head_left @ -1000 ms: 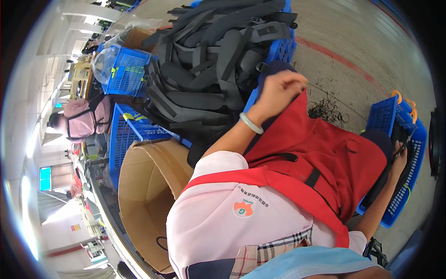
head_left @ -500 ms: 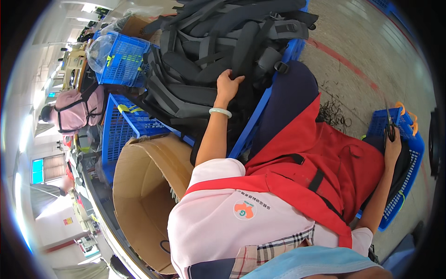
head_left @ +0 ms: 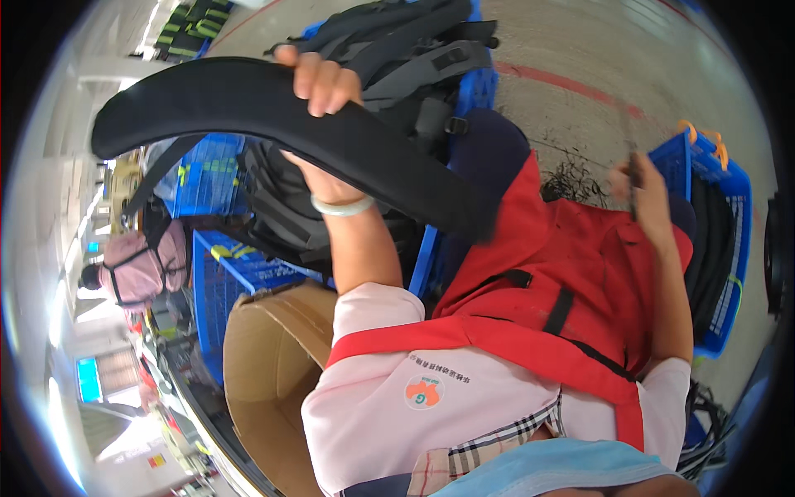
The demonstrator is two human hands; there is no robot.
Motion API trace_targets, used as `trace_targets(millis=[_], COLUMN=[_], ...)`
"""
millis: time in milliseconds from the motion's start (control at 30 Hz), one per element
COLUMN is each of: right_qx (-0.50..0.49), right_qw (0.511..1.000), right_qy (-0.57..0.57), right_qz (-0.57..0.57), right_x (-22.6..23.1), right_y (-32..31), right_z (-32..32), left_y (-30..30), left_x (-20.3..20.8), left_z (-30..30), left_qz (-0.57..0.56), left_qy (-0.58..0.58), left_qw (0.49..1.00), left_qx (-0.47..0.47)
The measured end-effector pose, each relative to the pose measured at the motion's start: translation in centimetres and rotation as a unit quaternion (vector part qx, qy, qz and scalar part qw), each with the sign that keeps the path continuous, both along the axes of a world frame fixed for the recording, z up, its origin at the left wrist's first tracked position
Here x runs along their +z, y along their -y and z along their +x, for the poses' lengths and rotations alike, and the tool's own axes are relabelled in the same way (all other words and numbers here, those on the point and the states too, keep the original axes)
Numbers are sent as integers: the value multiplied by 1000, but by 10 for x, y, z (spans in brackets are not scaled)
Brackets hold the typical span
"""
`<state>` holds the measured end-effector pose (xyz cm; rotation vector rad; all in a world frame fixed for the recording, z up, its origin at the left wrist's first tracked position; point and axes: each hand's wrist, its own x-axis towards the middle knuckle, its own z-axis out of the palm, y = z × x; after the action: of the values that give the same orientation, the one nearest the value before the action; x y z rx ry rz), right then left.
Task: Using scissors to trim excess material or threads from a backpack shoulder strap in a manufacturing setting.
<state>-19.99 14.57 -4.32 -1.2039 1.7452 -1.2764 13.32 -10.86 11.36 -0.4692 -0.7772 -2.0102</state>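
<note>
A long, curved black padded strap is raised in front of me, with a thin strip of webbing hanging from its left part. My left hand is closed around its middle, fingers over the upper edge. Behind it, more black and grey padded straps lie heaped in a large blue crate. At the right, my right hand is closed on a pair of scissors, smeared by motion, its blades pointing away from me. The scissors are apart from the strap.
Beside my right arm stands a blue basket holding dark padded pieces. Black trimmings litter the floor. A cardboard box and another blue crate are at my left. Farther left is a person in pink.
My left hand has lifted the black padded strap off the heap, up and to the left. My right hand, with the scissors, has moved from the basket's edge leftward and away from me.
</note>
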Motion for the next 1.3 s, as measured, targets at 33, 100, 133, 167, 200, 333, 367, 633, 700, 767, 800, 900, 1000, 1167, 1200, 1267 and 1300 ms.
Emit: trace_targets(millis=[33,100,133,167,200,333,367,633,700,767,800,900,1000,1167,1200,1267,1300], right_qx=[24,89,114,136,127,77,56,-50,-31,-11,-1,10,2,-5,4,12,32], right_qw=[992,977,958,933,934,950,958,977,971,965,970,977,978,978,989,996,998], right_qy=[118,191,263,331,334,302,280,205,235,263,242,211,206,197,133,70,33], right_qz=[-48,-11,-23,-36,-8,-2,-26,-2,11,21,31,30,17,63,58,54,52], right_x=[20,29,29,30,42,48,41,16,19,19,17,15,8,17,31,37,37], right_y=[5,16,19,20,18,-1,-5,-14,-13,-13,-14,-17,-24,-31,-29,-29,-30], right_z=[33,69,85,97,103,103,99,87,89,91,91,93,94,89,90,91,89], left_y=[-6,-26,-36,-46,-54,-82,-89,-121,-121,-118,-116,-101,-84,-87,-88,-92,-94], left_x=[-11,-36,-50,-62,-73,-111,-117,-143,-156,-157,-156,-149,-139,-134,-132,-130,-130], left_z=[-21,-65,-82,-99,-112,-141,-144,-108,-101,-97,-96,-93,-93,-96,-95,-94,-96], left_qz=[26,98,131,165,191,236,258,356,232,199,166,166,150,144,150,152,154], left_qy=[-41,-61,-60,-59,-44,90,197,314,341,361,382,372,363,365,362,358,350], left_qw=[995,984,976,966,958,946,937,871,908,910,909,913,918,918,919,921,924], left_qx=[-82,-134,-161,-189,-208,-205,-130,-125,-75,-47,-26,-11,50,47,32,20,7])
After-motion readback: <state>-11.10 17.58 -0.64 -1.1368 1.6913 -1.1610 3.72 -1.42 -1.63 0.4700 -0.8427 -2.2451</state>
